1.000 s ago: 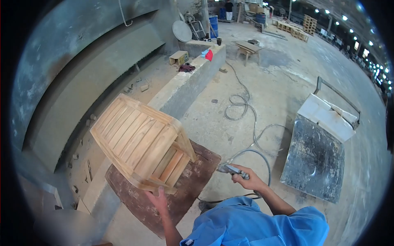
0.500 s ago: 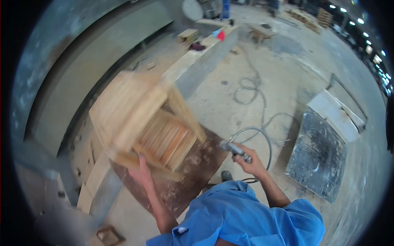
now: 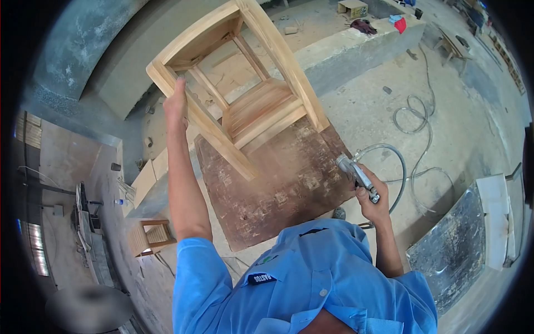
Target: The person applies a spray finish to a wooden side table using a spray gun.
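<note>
A wooden stool-like frame point(image 3: 261, 108) with a slatted shelf is tilted over a worn brown board point(image 3: 267, 195), its near legs pointing toward me. My left hand point(image 3: 177, 106) is closed on the frame's left edge, close to its upper corner. To the right of the board, my right hand point(image 3: 371, 195) is wrapped round a metal air tool point(image 3: 359, 175), which has a hose point(image 3: 399, 158) running from it. The tool's head points up and left, apart from the frame.
A low concrete ledge point(image 3: 345, 53) crosses behind the frame, with red and dark cloths on it. The hose loops over the floor at right. A dark stained panel point(image 3: 448, 250) leans at lower right. A small wooden stool point(image 3: 150, 238) stands at lower left.
The wooden frame has been turned and tipped, so its open underside and shelf now show more. My left arm is stretched further up. The view has shifted; my right hand still holds the tool.
</note>
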The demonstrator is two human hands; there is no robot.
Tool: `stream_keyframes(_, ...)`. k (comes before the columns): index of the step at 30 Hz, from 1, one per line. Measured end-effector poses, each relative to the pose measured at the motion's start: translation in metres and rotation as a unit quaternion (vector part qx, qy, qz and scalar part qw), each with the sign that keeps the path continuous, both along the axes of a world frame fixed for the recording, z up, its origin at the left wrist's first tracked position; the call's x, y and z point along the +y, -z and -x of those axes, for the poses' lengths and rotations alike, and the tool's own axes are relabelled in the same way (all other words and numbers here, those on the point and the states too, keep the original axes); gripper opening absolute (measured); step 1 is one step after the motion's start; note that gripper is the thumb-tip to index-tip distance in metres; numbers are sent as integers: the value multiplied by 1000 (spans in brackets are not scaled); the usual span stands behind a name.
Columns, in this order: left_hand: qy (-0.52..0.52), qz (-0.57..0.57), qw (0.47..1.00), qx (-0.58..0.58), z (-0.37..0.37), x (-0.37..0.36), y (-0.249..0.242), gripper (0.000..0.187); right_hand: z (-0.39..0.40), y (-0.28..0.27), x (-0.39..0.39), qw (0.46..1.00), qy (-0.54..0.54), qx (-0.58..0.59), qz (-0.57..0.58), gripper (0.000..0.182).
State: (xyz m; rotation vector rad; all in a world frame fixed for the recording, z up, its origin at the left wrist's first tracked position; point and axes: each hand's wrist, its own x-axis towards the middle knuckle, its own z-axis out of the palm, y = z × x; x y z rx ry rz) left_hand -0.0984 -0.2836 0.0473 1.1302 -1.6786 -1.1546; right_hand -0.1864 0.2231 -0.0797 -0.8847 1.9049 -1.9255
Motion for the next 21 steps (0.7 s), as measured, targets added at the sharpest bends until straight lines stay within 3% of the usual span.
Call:
stream_keyframes(7,12,-34,999,22,10,-9,-26,75,9,-3,-19,998,14,27,53,53)
stream_keyframes(14,20,-31,999,-4,2,-49,-20,80,4,-18,-45,994,58,42,87,52)
stream_keyframes(16,19,-36,999,-17,2,-63,-18,81,-6,-13,-57,988,-41,62,134,53)
stream_keyframes(17,17,-34,999,-17,3,-52,-24,81,-10,-11,-60,984,-71,117,118,56)
stream_keyframes(21,-7,-16,1000,2,2,-30,-23,83,-26,-23,-63,976,-177,113,58,58)
